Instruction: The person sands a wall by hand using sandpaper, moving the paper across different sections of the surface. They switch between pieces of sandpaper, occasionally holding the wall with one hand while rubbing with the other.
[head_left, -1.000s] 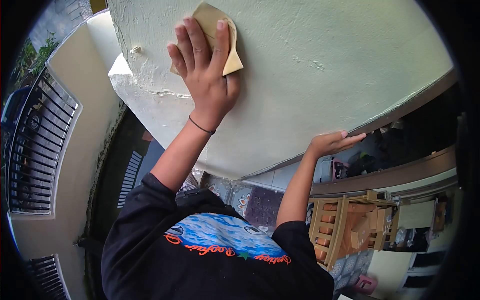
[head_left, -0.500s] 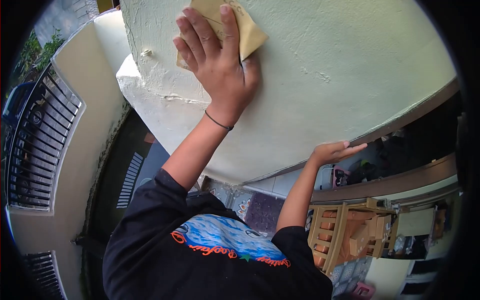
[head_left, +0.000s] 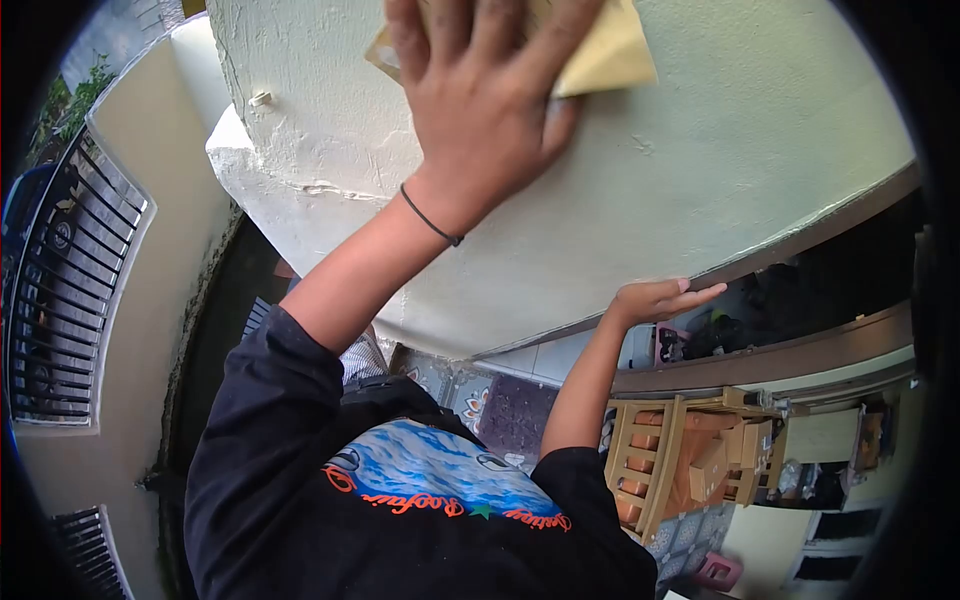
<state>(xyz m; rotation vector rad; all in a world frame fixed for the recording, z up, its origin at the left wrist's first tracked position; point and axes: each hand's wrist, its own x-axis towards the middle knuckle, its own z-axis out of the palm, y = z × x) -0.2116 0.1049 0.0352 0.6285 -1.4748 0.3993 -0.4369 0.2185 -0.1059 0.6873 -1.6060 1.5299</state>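
My left hand [head_left: 480,120] lies spread over a folded sheet of yellowish sandpaper [head_left: 615,55], pressing it flat on the pale painted wall [head_left: 680,170]. The thumb is tucked by the sheet's lower edge, and the fingertips run out of the top of the view. A thin dark band circles that wrist. Lower right, my right hand [head_left: 655,300] rests at the wall's lower edge, fingers stretched to the right, with nothing seen in it. Cracks and rough patches mark the wall left of and below my left hand.
A small fitting [head_left: 260,99] sticks out of the wall at upper left. Black railings [head_left: 75,290] stand at far left. Lower right are a wooden bench [head_left: 650,460], cardboard boxes [head_left: 710,465] and a pink stool [head_left: 718,571]. A dark mat [head_left: 517,410] lies on the patterned floor.
My left hand has slid up and to the right along the wall with the sandpaper. My right hand stays at the wall's edge. The view has shifted slightly.
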